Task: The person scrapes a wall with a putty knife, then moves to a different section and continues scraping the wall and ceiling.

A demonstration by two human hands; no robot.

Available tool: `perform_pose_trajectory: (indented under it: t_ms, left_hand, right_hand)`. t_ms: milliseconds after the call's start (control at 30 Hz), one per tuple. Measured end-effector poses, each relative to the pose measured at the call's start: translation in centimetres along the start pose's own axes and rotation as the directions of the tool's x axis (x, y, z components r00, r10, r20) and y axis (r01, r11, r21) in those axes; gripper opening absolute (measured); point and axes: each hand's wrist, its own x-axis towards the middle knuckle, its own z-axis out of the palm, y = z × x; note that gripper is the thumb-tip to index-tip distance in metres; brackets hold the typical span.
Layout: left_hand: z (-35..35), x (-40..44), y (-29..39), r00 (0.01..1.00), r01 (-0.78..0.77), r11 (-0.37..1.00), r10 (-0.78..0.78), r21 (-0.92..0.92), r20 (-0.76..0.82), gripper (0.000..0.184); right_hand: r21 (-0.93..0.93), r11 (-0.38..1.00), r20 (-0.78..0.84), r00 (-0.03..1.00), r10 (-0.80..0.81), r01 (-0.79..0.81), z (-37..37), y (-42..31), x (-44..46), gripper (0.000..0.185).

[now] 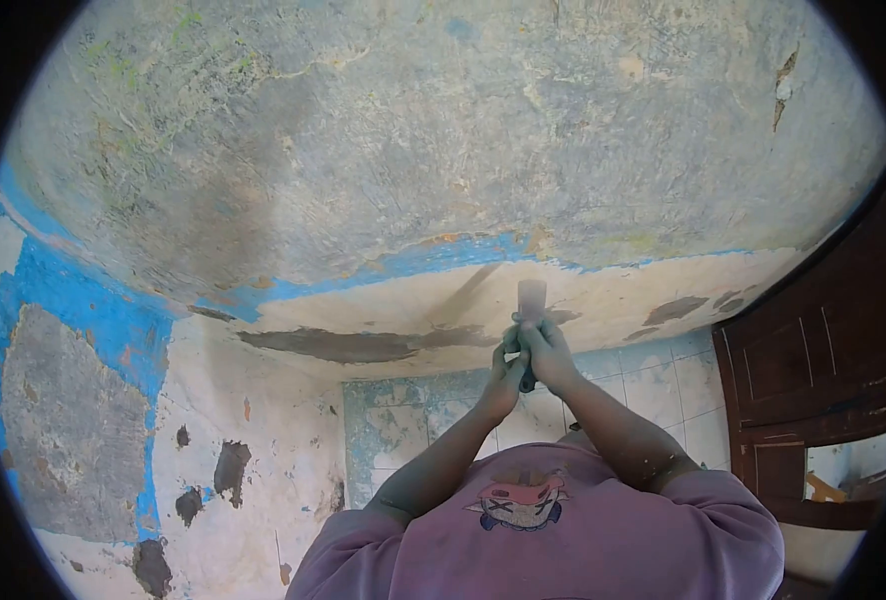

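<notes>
A scraper (531,298) with a broad blade and a dark handle points away from me, toward the wall (443,170). Both hands are closed around its handle in front of my chest. My right hand (551,358) wraps the upper part of the handle near the blade. Close beside it, my left hand (504,384) grips from the left, its fingers partly hidden. The handle's lower end sticks out beneath my hands. I cannot tell whether the blade touches the wall. Ahead, the wall shows bare grey plaster above a ragged strip of blue paint (433,258), with cream paint below.
Another peeling wall (253,430) with blue paint and grey patches stands at the left. Pale floor tiles (613,392), smeared with whitish residue, lie below. A dark wooden door or cabinet (813,350) with panels is on the right.
</notes>
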Motion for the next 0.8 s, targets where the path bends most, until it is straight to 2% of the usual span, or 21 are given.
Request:
perform_pose_trajectory:
  t_ms: [33,67,133,167,200,267,300,367,400,433,467,500,533,600,633,700,733,767,800]
  left_hand:
    - [0.8,-0.5,1.5,0.996,-0.014,0.984,-0.001,-0.178,-0.087,0.04]
    - [0.8,-0.9,2.0,0.996,-0.016,0.985,0.001,-0.173,-0.085,0.04]
    - [0.4,-1.2,2.5,0.99,0.124,0.957,-0.1,-0.263,0.101,0.033]
    - [0.1,-1.1,2.3,0.99,0.118,0.958,-0.094,-0.261,0.101,0.033]
    - [-0.2,-0.8,1.7,0.992,0.109,0.961,-0.09,-0.255,0.086,0.032]
    - [-0.5,-0.5,0.1,0.995,0.093,0.964,-0.083,-0.25,0.053,0.034]
    - [-0.4,-0.6,-0.7,0.996,0.085,0.964,-0.075,-0.254,0.05,0.034]
    - [-0.1,-0.3,-2.2,0.986,0.064,0.985,-0.088,-0.162,-0.141,0.036]
    - [-0.3,0.8,-2.8,0.986,0.056,0.985,-0.08,-0.165,-0.145,0.036]
    - [-0.4,2.1,-3.3,0.971,0.003,0.996,-0.024,-0.089,-0.237,0.039]
    - [-0.5,3.1,-4.0,0.946,-0.037,0.999,0.032,-0.009,-0.323,0.042]
    - [-1.1,3.2,-1.5,0.971,-0.055,0.998,0.057,0.017,-0.23,0.046]
    - [-1.2,3.7,-1.6,0.97,-0.045,0.999,0.046,0.011,-0.237,0.046]
    - [-1.7,4.3,-2.2,0.987,-0.001,0.993,-0.018,-0.121,-0.16,0.049]
    - [-1.6,4.3,-2.8,0.981,-0.031,0.998,0.02,-0.054,-0.194,0.05]
    - [-1.2,3.8,-4.0,0.982,0.0,0.997,-0.016,-0.083,-0.188,0.05]
    - [-1.0,3.5,-4.4,0.982,0.023,0.993,-0.043,-0.113,-0.183,0.05]
    - [-0.9,3.4,-5.0,0.924,-0.299,0.929,0.339,0.219,-0.178,0.049]
    - [-1.3,4.0,-4.9,0.926,-0.298,0.93,0.337,0.216,-0.172,0.049]
  right_hand:
    - [0.148,0.987,0.003,0.998,0.061,-0.061,0.8,-1.6,0.1,0.023]
    - [0.152,0.987,0.002,0.998,0.056,-0.056,1.0,-2.4,0.4,0.023]
    - [0.351,0.92,0.11,0.984,0.142,-0.172,1.4,-3.4,1.0,0.028]
    - [0.37,0.906,0.093,0.979,0.182,-0.204,2.2,-3.4,1.4,0.037]
    - [0.367,0.908,0.096,0.979,0.18,-0.203,2.6,-3.1,1.6,0.037]
    - [0.257,0.925,-0.014,0.956,0.294,-0.28,3.1,-1.9,1.9,0.041]
    - [0.157,0.951,-0.115,0.952,0.284,-0.265,3.5,-1.2,2.0,0.045]
    - [0.095,0.964,-0.13,0.957,0.26,-0.249,3.3,0.8,2.4,0.045]
    - [0.039,0.97,-0.15,0.959,0.242,-0.238,3.2,1.6,3.0,0.045]
    - [0.006,0.976,-0.214,0.953,0.216,-0.219,3.7,1.3,3.7,0.045]
    - [-0.001,0.975,-0.209,0.954,0.217,-0.222,3.9,0.9,4.7,0.045]
    - [-0.013,0.984,-0.243,0.955,0.17,-0.179,4.5,-0.3,5.7,0.045]
    - [-0.025,0.99,-0.277,0.952,0.126,-0.139,4.8,-0.8,6.1,0.045]
    - [-0.077,0.987,-0.271,0.956,0.113,-0.139,4.5,-0.1,6.0,0.045]
    - [-0.054,0.988,-0.291,0.948,0.126,-0.147,4.5,-0.1,5.9,0.044]
    - [-0.03,0.986,-0.32,0.936,0.145,-0.163,4.1,0.9,5.1,0.043]
    - [-0.075,0.989,-0.301,0.948,0.101,-0.129,3.7,1.8,4.9,0.044]
    - [-0.122,0.988,-0.28,0.958,0.054,-0.092,3.4,2.4,4.8,0.045]
    - [-0.122,0.988,-0.287,0.956,0.054,-0.093,3.5,1.8,5.2,0.045]
